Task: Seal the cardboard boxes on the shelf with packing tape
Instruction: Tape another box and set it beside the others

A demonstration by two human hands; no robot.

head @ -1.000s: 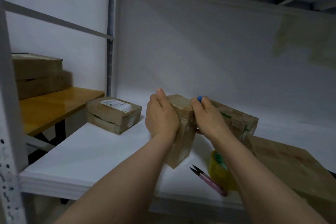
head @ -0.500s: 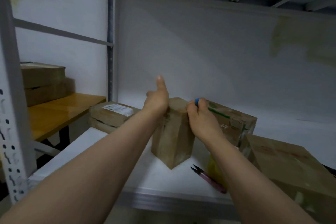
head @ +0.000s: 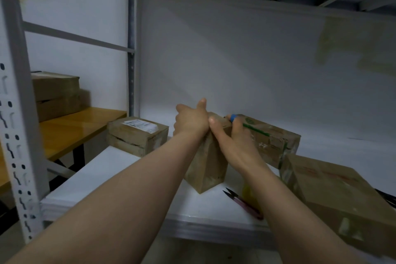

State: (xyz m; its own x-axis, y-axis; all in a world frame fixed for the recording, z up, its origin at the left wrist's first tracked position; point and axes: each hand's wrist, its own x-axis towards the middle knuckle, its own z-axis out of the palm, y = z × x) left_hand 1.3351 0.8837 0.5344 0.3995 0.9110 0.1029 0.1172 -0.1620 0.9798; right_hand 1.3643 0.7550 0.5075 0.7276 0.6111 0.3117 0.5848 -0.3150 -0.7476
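Box [head: 205,169] upright; left grip [head: 190,122], right grip [head: 233,143] hold it.

A small brown cardboard box [head: 205,169] stands on end mid-shelf, tilted, its top gripped between the left hand [head: 189,121] and the right hand [head: 233,146]. At its 9 o'clock a flat brown box with a white label [head: 137,135] lies on the white shelf [head: 102,180]. At 2 o'clock lies a long green-marked box [head: 272,139], and at 4 o'clock a larger brown box [head: 334,197]. A yellowish roll [head: 246,191], probably packing tape, peeks out at 5 o'clock.
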